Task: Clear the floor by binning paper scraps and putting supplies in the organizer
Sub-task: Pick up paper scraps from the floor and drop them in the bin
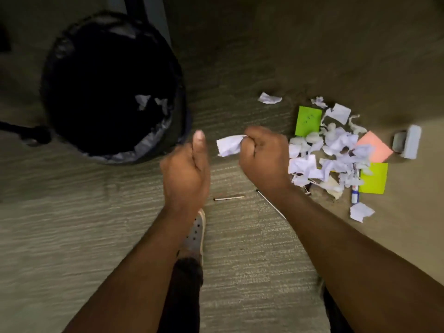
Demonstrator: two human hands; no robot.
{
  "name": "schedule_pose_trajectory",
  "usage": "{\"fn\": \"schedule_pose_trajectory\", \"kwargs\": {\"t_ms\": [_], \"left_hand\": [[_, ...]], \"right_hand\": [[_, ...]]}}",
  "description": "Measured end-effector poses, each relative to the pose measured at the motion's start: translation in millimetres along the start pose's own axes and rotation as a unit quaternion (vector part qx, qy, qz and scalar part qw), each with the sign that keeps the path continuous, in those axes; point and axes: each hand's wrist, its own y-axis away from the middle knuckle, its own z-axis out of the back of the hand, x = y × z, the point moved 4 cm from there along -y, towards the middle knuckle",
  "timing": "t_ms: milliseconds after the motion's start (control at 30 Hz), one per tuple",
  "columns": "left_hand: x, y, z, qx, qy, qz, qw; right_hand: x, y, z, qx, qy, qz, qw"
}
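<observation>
My right hand (264, 155) is closed around a crumpled white paper scrap (229, 145), held above the carpet between the bin and the pile. My left hand (186, 169) is a loose fist with the thumb up and nothing visible in it. A black lined bin (72, 68) stands at the upper left with white scraps (144, 100) inside. To the right lies a pile of torn white paper (336, 150) mixed with green sticky notes (308, 121), a pink note (376, 146), a glue stick (355, 194) and a grey stapler (408, 144).
A pencil (229, 198) and a thin pen (270, 204) lie on the carpet just below my hands. Loose scraps sit apart from the pile: one (269, 98) above it, another (360, 211) below it. My shoe (194, 236) is under my left arm. A dark furniture leg (134, 6) stands behind the bin.
</observation>
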Motion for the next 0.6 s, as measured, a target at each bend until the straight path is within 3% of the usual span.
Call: {"fn": "schedule_pose_trajectory", "kwargs": {"t_ms": [133, 233, 333, 467, 600], "left_hand": [[20.4, -55.3, 68.3, -0.123, -0.025, -0.005, 0.992], [50.3, -87.7, 98.8, -0.169, -0.058, 0.027, 0.984], [82.3, -111.1, 103.3, -0.153, -0.068, 0.073, 0.983], [122.9, -124.0, 88.3, -0.050, -0.038, 0.188, 0.980], [129.6, -118.5, 81.0, -0.005, -0.032, 0.181, 0.983]], "right_hand": [[85.0, -47.0, -43.0, -0.010, -0.004, 0.080, 0.997], [123.7, -73.2, -91.4, 0.068, 0.028, 0.101, 0.992], [131.9, -94.9, -139.5, 0.175, 0.055, 0.082, 0.980], [118.3, -100.6, -178.1, 0.335, 0.092, 0.038, 0.937], [109.3, -86.7, -171.9, 0.297, 0.113, 0.105, 0.942]]}}
